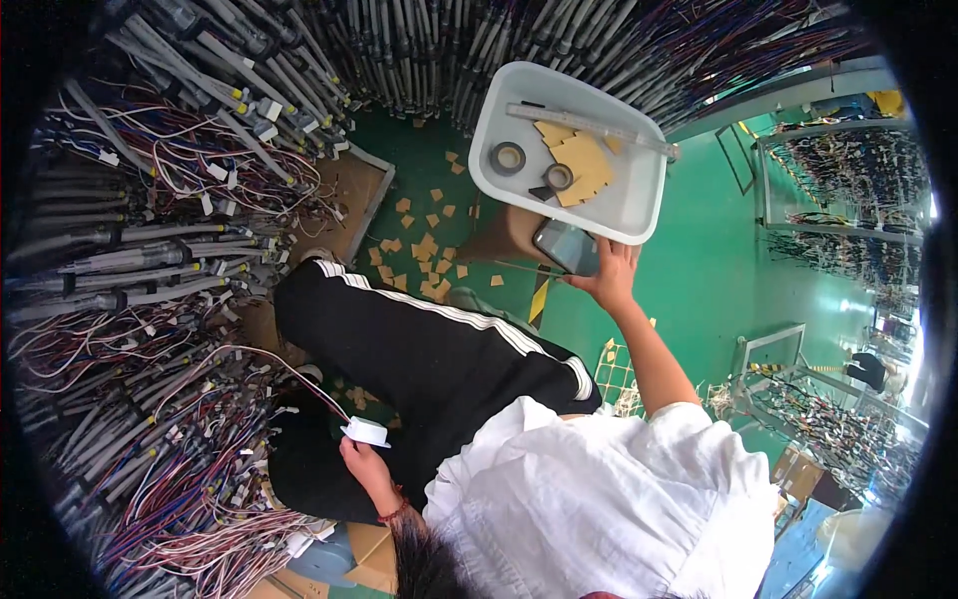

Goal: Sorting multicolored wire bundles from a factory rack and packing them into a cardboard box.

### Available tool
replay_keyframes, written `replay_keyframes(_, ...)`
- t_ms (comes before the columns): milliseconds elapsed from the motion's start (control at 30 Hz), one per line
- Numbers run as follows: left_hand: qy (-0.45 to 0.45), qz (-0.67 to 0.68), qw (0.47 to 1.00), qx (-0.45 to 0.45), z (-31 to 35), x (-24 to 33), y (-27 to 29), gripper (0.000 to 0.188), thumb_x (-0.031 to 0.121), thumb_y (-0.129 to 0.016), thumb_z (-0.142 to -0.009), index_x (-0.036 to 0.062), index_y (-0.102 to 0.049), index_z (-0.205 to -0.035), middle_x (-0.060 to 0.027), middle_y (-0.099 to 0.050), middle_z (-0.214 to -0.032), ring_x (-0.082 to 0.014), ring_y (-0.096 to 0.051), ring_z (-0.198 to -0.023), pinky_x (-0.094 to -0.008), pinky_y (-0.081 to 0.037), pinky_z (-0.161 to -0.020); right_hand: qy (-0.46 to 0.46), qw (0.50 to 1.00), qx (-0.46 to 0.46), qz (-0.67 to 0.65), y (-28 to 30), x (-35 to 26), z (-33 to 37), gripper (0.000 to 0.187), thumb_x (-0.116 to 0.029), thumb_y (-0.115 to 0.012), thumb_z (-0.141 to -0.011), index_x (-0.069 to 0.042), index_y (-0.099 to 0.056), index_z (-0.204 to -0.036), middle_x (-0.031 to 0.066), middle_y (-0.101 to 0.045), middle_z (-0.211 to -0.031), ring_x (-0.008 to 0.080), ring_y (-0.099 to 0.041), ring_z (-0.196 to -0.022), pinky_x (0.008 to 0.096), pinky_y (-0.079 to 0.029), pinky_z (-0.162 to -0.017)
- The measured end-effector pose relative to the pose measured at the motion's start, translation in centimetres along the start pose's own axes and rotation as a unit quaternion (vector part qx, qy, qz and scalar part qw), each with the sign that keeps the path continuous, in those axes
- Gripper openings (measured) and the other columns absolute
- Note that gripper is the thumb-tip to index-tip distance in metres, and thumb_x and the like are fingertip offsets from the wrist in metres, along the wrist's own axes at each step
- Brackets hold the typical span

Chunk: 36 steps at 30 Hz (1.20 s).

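My left hand is closed around a small white plastic box, with thin wires running from it to the bundles on the left. It is held over my black trousers. Stretched forward, my right hand has thumb and fingers about the near end of a dark smartphone. The phone sits right against the near rim of a pale grey tray, partly hidden by it. In the tray are rolls of dark tape and brown tape, yellowish card pieces and a clear ruler-like strip.
Dense wire harnesses hang along the left, and grey-sleeved bundles line the far side. Card scraps litter the green floor. A brown box-like support shows under the tray. Harness racks stand at right.
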<state>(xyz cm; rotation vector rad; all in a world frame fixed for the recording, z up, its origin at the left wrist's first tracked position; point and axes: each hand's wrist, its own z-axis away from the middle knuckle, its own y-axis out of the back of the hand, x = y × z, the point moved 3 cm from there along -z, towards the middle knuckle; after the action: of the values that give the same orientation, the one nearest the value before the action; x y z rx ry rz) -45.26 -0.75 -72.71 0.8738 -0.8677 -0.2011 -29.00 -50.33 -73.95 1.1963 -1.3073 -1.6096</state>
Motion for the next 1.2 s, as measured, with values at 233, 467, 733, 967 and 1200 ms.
replay_keyframes(233,-0.020,0.011,1.000,0.001,0.4,2.6,-0.1,0.026,0.014,-0.047,-0.089,-0.0074,-0.054,-0.103,-0.0237,-0.060,-0.096,-0.0373,-0.058,-0.089,-0.0405,-0.043,-0.080,0.051,0.993,0.095,-0.044,-0.5,1.4,1.2,0.083,-0.035,-0.083,-0.053,-0.007,-0.049,-0.124,0.0172,-0.050,-0.119,0.0363,-0.044,-0.113,0.0480,-0.035,-0.094)
replay_keyframes(467,0.051,0.202,0.978,-0.017,0.1,3.2,0.4,0.019,0.015,-0.046,-0.094,-0.0012,-0.054,-0.100,-0.0048,-0.056,-0.078,-0.0097,-0.052,-0.063,-0.0243,-0.045,-0.054,0.083,0.986,0.103,-0.100,2.2,-4.4,4.0,0.045,-0.020,-0.076,-0.067,-0.003,-0.057,-0.105,0.0149,-0.059,-0.104,0.0339,-0.055,-0.095,0.0432,-0.043,-0.085)
replay_keyframes(733,0.135,0.602,0.787,0.000,1.8,7.3,2.3,0.007,0.007,-0.052,-0.089,0.0021,-0.056,-0.092,-0.0021,-0.053,-0.084,-0.0102,-0.050,-0.077,-0.0227,-0.041,-0.067,0.384,0.605,-0.463,-0.522,7.3,-29.6,11.4,0.016,-0.012,-0.059,-0.085,0.000,-0.064,-0.093,0.0179,-0.063,-0.081,0.0342,-0.061,-0.074,0.0386,-0.049,-0.067)
replay_keyframes(967,0.094,0.568,0.805,0.143,4.5,8.0,5.8,0.015,0.005,-0.058,-0.089,-0.0072,-0.064,-0.094,-0.0113,-0.067,-0.089,-0.0152,-0.063,-0.079,-0.0254,-0.050,-0.076,0.379,0.640,-0.500,-0.443,3.4,-35.7,15.8,0.015,-0.010,-0.056,-0.089,0.001,-0.065,-0.094,0.0114,-0.061,-0.076,0.0180,-0.057,-0.060,0.0292,-0.045,-0.055)
replay_keyframes(1200,0.069,0.434,0.870,0.223,4.7,6.0,7.0,0.015,0.004,-0.065,-0.084,-0.0059,-0.066,-0.096,-0.0068,-0.068,-0.083,-0.0076,-0.060,-0.074,-0.0207,-0.049,-0.067,0.434,0.650,-0.474,-0.405,4.7,-37.5,17.9,0.025,-0.004,-0.056,-0.086,-0.002,-0.061,-0.111,0.0145,-0.059,-0.074,0.0232,-0.056,-0.061,0.0318,-0.044,-0.057)
